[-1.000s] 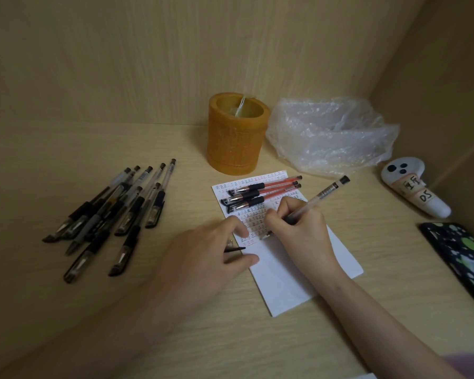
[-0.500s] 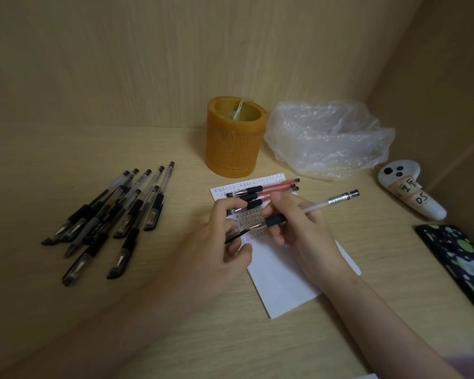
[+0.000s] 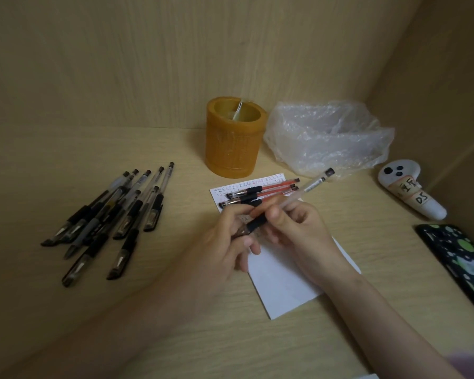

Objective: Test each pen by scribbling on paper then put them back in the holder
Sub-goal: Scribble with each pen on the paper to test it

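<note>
At centre frame, a clear pen (image 3: pixel 293 199) is being held above the paper (image 3: pixel 282 283), pinched along its barrel by the curled fingers of the right hand (image 3: pixel 298 231). Its tip is being met by the left hand (image 3: pixel 225 242), whose fingers are curled around what is judged to be the cap. Being light, stiff and smooth, the pen is best gripped at its dark rubber sleeve. The amber holder (image 3: pixel 234 138) is standing upright at upper centre, well apart.
</note>
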Action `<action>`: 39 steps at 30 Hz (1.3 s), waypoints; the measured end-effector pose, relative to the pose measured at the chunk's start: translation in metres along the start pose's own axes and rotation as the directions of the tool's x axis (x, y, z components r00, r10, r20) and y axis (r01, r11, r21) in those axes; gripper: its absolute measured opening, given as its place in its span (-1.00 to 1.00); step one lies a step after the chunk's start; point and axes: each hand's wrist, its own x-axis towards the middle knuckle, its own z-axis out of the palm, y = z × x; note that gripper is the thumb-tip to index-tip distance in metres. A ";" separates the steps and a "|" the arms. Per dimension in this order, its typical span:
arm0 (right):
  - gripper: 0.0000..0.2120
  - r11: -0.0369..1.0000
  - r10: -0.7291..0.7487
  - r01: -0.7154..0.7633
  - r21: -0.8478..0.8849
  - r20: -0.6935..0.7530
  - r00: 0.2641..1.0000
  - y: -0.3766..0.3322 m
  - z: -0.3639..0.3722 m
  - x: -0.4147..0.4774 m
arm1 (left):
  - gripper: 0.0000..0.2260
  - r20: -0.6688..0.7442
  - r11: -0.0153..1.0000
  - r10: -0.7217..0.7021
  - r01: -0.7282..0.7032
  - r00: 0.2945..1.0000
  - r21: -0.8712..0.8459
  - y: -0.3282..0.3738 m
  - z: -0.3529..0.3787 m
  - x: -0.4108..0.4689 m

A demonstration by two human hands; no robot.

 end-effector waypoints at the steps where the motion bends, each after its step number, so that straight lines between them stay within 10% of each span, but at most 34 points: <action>1: -0.63 0.999 0.016 -0.016 0.029 -0.011 1.000 0.000 -0.001 0.000 | -0.80 -0.033 0.999 -0.030 0.029 0.999 -0.022 0.000 -0.002 0.001; 26: -0.76 0.997 0.000 0.000 -0.080 -0.002 1.000 -0.017 -0.002 0.010 | -0.67 -0.142 0.973 -0.019 0.051 0.990 0.227 0.004 -0.014 0.002; 39: -0.72 0.942 0.055 -0.207 -0.263 -0.489 0.871 -0.085 -0.099 0.100 | -0.77 -0.187 0.782 0.137 0.010 0.973 0.623 -0.013 -0.019 0.007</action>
